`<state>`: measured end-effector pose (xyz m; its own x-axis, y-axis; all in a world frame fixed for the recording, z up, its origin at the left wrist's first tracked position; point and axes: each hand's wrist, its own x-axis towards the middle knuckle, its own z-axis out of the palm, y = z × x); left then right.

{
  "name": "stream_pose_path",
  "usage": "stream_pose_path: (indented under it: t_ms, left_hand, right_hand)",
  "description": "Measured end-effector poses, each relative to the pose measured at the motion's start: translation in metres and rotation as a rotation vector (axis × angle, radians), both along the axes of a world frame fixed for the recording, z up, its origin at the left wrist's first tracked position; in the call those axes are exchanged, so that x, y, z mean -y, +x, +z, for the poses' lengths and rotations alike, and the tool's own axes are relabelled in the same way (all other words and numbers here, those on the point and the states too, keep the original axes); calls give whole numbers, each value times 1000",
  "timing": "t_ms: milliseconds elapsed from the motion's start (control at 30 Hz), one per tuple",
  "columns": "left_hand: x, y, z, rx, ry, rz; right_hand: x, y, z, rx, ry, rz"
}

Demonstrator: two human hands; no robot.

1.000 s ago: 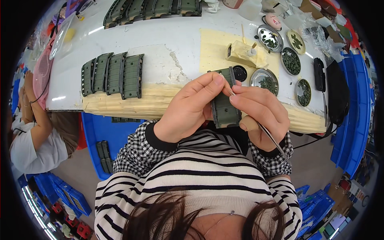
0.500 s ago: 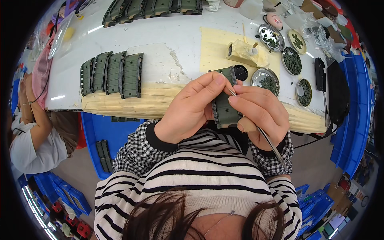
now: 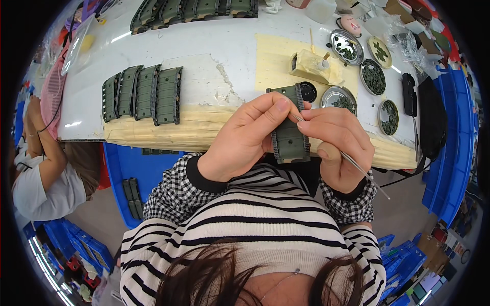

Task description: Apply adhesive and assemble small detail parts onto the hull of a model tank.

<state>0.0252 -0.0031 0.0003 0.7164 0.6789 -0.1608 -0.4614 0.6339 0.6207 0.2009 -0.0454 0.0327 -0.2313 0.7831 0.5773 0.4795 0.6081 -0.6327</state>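
Observation:
In front of my chest, my left hand [image 3: 245, 133] grips a dark green curved plastic part [image 3: 290, 138] with toothed edges along both long sides. My right hand [image 3: 343, 137] is closed round slim metal tweezers [image 3: 363, 174]; their tip meets the part beside my left fingertips. A tan wrap covers my right thumb. Whether the tip pinches a small piece is too small to tell. Just beyond my hands lie a small black round dish [image 3: 307, 92] and a metal dish [image 3: 339, 98] of small green pieces.
Similar green parts [image 3: 145, 96] stand in a row at left, more [image 3: 196, 9] at the far edge. Dishes [image 3: 372, 76] of green bits sit right, near a tape-wrapped block [image 3: 315, 66]. A blue bin [image 3: 116, 178] is below the table; another person [image 3: 48, 168] sits at left.
My right hand has shifted slightly right, and the tweezers' rear end has swung outward to the right. The left hand and the green part are almost where they were.

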Motion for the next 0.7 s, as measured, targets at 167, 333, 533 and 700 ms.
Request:
stream_pose_path:
  t_ms: [167,333,533,700]
  left_hand:
    - [-2,-1,2,4,-5,-36]
    - [-1,1,1,19,-4,-32]
    - [0,2,0,51,1,-19]
    - [-1,2,0,34,3,-23]
  right_hand:
    - [4,1,-10,-197,-97,-41]
    - [3,1,-17,-284,-116,-37]
    - [1,-2,-14,-306,-93,-22]
    - [1,-3,-15,-329,-103,-36]
